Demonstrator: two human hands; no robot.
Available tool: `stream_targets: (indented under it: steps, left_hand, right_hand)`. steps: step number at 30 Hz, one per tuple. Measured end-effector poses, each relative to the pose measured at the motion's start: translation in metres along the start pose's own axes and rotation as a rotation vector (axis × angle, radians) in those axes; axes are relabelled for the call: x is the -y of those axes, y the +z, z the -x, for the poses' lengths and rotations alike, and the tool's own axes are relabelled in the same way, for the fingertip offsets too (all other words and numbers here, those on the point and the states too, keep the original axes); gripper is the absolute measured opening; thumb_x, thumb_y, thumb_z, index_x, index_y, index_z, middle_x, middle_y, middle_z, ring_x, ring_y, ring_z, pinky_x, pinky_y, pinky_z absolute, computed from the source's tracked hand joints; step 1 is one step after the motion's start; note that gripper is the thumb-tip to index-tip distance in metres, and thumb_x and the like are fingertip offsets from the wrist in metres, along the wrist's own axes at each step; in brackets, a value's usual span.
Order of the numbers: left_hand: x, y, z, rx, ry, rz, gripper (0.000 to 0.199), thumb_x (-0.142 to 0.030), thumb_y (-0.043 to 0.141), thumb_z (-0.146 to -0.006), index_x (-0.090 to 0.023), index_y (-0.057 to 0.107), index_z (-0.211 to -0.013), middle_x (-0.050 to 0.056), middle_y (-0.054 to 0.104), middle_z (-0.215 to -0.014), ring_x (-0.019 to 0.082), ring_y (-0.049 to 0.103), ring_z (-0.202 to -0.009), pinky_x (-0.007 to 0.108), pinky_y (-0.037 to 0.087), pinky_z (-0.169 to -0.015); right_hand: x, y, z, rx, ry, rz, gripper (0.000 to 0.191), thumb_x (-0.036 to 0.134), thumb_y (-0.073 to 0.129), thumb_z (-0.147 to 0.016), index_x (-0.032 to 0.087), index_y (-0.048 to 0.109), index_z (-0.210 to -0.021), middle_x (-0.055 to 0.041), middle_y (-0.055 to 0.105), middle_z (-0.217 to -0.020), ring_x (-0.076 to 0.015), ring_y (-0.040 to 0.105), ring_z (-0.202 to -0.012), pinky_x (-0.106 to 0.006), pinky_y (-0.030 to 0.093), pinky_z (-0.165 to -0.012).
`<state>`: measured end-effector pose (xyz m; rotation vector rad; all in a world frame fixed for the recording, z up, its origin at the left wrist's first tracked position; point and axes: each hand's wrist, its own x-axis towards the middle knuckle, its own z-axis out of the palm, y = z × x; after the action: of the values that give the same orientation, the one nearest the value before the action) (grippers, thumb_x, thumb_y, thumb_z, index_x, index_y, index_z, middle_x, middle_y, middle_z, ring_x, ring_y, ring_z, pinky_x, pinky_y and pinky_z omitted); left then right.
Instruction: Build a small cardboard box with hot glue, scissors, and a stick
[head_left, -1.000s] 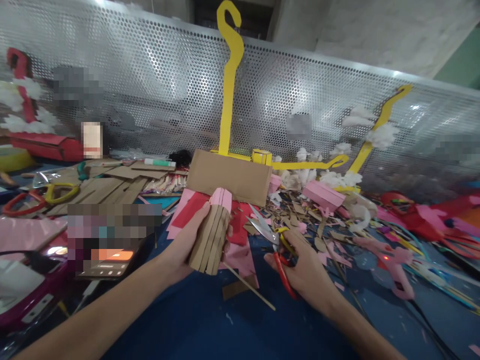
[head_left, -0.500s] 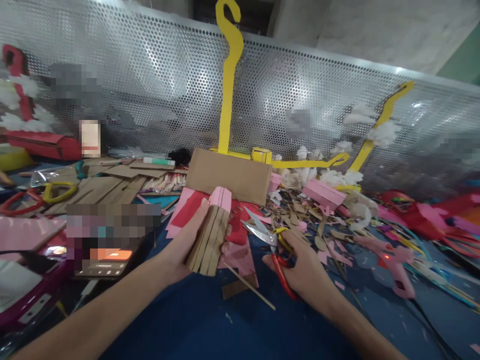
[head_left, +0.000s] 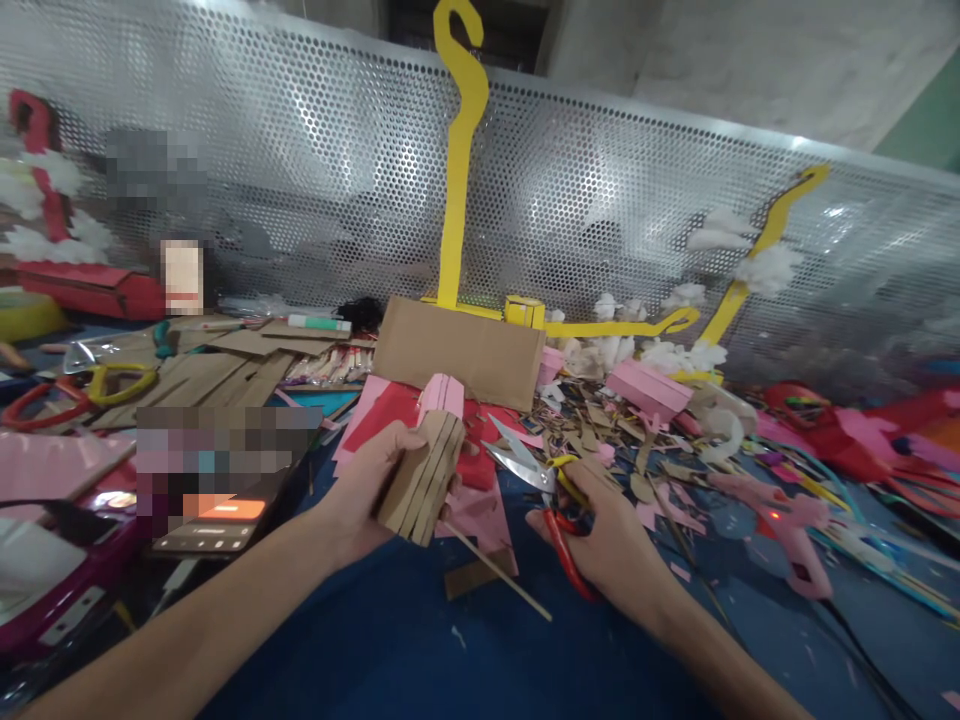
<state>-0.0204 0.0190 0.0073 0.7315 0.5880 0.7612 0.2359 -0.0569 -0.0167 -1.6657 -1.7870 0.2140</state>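
My left hand (head_left: 375, 480) is closed around a folded cardboard piece (head_left: 424, 480), brown with dark score lines along its length and a pink end pointing away from me. Its fingers on the far side are partly hidden behind the cardboard. In my right hand (head_left: 600, 530) is a pair of scissors (head_left: 525, 462) with red and yellow handles. The blades stand apart and point left, just short of the cardboard piece. Beneath the cardboard lie red paper (head_left: 480, 455) and pink paper (head_left: 480, 515). A thin wooden stick (head_left: 499, 570) rests just below.
Behind stands a brown cardboard panel (head_left: 457, 350) with a tall yellow hook shape (head_left: 459, 180). A pink glue gun (head_left: 787, 530) with a lit red light lies right. Cardboard scraps (head_left: 600, 420) cover the middle right. A phone (head_left: 217, 520) and a purple device (head_left: 67, 590) sit left.
My left thumb has shifted down along the cardboard piece, which has tilted slightly and moved a little. The right hand and scissors have barely moved.
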Motion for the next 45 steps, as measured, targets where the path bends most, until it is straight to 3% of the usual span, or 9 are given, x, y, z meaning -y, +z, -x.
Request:
stream_targets:
  steps: [7, 12, 15, 21, 24, 30, 36, 42, 45]
  left_hand:
    - [0.001, 0.008, 0.003, -0.105, -0.051, 0.010, 0.035, -0.033, 0.065, -0.092, -0.009, 0.069, -0.117, 0.015, 0.078, -0.092, 0.021, 0.073, -0.070, 0.031, 0.060, -0.066]
    - [0.003, 0.003, 0.005, 0.048, -0.022, 0.060, 0.043, -0.016, 0.064, -0.088, -0.013, 0.062, -0.131, 0.014, 0.078, -0.106, 0.023, 0.077, -0.085, 0.031, 0.062, -0.076]
    - [0.003, 0.003, 0.007, 0.076, -0.040, 0.075, 0.045, -0.016, 0.064, -0.089, -0.014, 0.060, -0.134, 0.016, 0.076, -0.117, 0.026, 0.076, -0.099, 0.033, 0.062, -0.082]
    - [0.002, 0.006, 0.006, 0.033, -0.072, 0.071, 0.045, -0.025, 0.067, -0.090, -0.021, 0.060, -0.134, 0.012, 0.077, -0.108, 0.029, 0.078, -0.088, 0.038, 0.063, -0.065]
    - [0.002, 0.006, 0.003, -0.058, -0.089, 0.054, 0.041, -0.029, 0.066, -0.092, -0.016, 0.063, -0.130, 0.014, 0.078, -0.100, 0.027, 0.077, -0.083, 0.034, 0.060, -0.061]
    - [0.005, 0.007, -0.001, -0.120, 0.007, 0.111, 0.029, -0.024, 0.067, -0.093, -0.009, 0.070, -0.117, 0.013, 0.078, -0.094, 0.021, 0.072, -0.072, 0.032, 0.058, -0.069]
    - [0.004, 0.011, 0.001, -0.120, 0.101, 0.080, 0.023, -0.022, 0.070, -0.093, -0.012, 0.071, -0.114, 0.013, 0.078, -0.104, 0.021, 0.073, -0.089, 0.030, 0.055, -0.081]
    - [0.002, 0.012, 0.000, -0.003, 0.148, 0.127, 0.026, -0.015, 0.057, -0.093, -0.011, 0.069, -0.116, 0.014, 0.076, -0.110, 0.025, 0.070, -0.102, 0.035, 0.055, -0.090]
    - [0.004, 0.011, -0.001, 0.041, 0.198, 0.080, 0.034, -0.011, 0.059, -0.089, -0.013, 0.067, -0.123, 0.012, 0.075, -0.113, 0.024, 0.070, -0.100, 0.035, 0.055, -0.089]
  right_hand:
    - [0.000, -0.001, 0.000, -0.005, 0.006, 0.011, 0.030, 0.033, 0.076, -0.080, 0.025, 0.047, -0.078, 0.0001, 0.054, -0.080, -0.0195, 0.051, -0.071, -0.030, 0.044, -0.063]
    - [-0.002, -0.001, -0.001, -0.001, 0.019, 0.031, 0.029, 0.037, 0.075, -0.081, 0.025, 0.050, -0.080, -0.0012, 0.057, -0.083, -0.0207, 0.054, -0.074, -0.031, 0.045, -0.065]
    - [-0.003, -0.001, -0.001, -0.011, 0.022, 0.040, 0.028, 0.036, 0.075, -0.081, 0.025, 0.049, -0.080, -0.0010, 0.057, -0.082, -0.0207, 0.055, -0.073, -0.031, 0.045, -0.065]
    - [-0.004, 0.000, -0.002, -0.023, 0.007, 0.032, 0.029, 0.035, 0.076, -0.081, 0.025, 0.049, -0.080, -0.0008, 0.057, -0.082, -0.0197, 0.053, -0.072, -0.031, 0.045, -0.065]
    - [-0.005, 0.000, -0.002, -0.025, 0.006, 0.037, 0.028, 0.034, 0.076, -0.081, 0.024, 0.050, -0.081, -0.0012, 0.057, -0.082, -0.0203, 0.054, -0.073, -0.031, 0.046, -0.065]
    - [-0.003, 0.000, -0.001, -0.042, 0.007, 0.036, 0.027, 0.035, 0.075, -0.082, 0.025, 0.049, -0.079, -0.0009, 0.058, -0.081, -0.0196, 0.055, -0.071, -0.030, 0.046, -0.063]
    - [-0.004, 0.000, -0.002, -0.043, -0.001, 0.030, 0.028, 0.036, 0.075, -0.082, 0.025, 0.049, -0.080, -0.0015, 0.057, -0.082, -0.0203, 0.054, -0.072, -0.031, 0.046, -0.065]
    - [-0.003, -0.001, -0.001, -0.022, 0.009, 0.024, 0.027, 0.037, 0.073, -0.083, 0.025, 0.049, -0.080, -0.0011, 0.057, -0.083, -0.0205, 0.055, -0.074, -0.032, 0.046, -0.066]
    - [-0.001, -0.001, -0.001, -0.020, 0.011, 0.023, 0.027, 0.035, 0.073, -0.083, 0.025, 0.048, -0.078, -0.0002, 0.057, -0.081, -0.0196, 0.054, -0.071, -0.031, 0.045, -0.065]
